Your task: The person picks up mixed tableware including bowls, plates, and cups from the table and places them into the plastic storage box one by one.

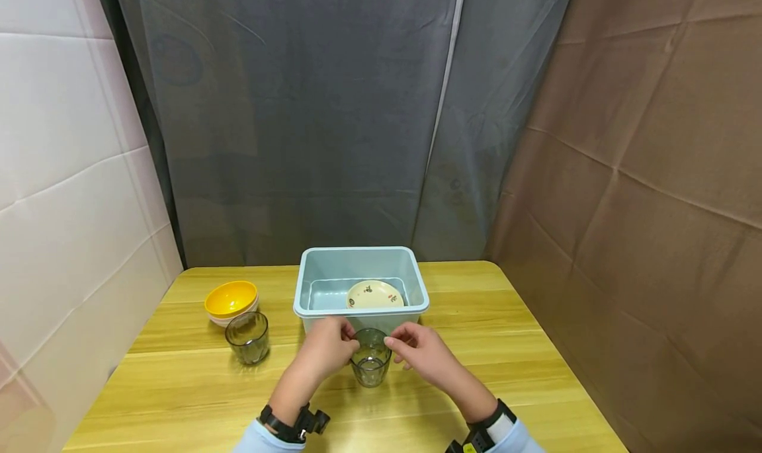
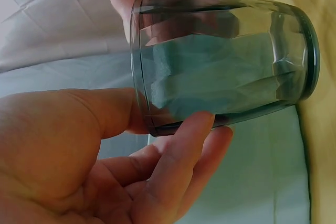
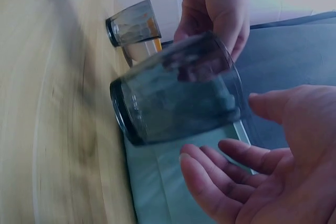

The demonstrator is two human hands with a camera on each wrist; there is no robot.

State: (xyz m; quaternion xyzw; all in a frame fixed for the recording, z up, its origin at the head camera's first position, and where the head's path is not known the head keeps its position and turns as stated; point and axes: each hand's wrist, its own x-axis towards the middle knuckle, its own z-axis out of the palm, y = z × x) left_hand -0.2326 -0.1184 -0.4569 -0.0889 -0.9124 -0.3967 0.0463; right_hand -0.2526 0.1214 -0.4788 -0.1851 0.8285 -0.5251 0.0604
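Note:
A grey-tinted clear drinking glass is upright in front of the light blue plastic basin. My left hand pinches its rim from the left, the thumb at the rim and the fingers along the outer side. On the other side, my right hand is close by, its thumb near the rim and its fingers spread loosely beside the wall, with a small gap in the right wrist view. I cannot tell whether the glass's base touches the table.
A second tinted glass stands at the left, in front of a yellow bowl stacked on a whitish one. Inside the basin lies a cream patterned plate. Fabric walls enclose the wooden table at left, back and right.

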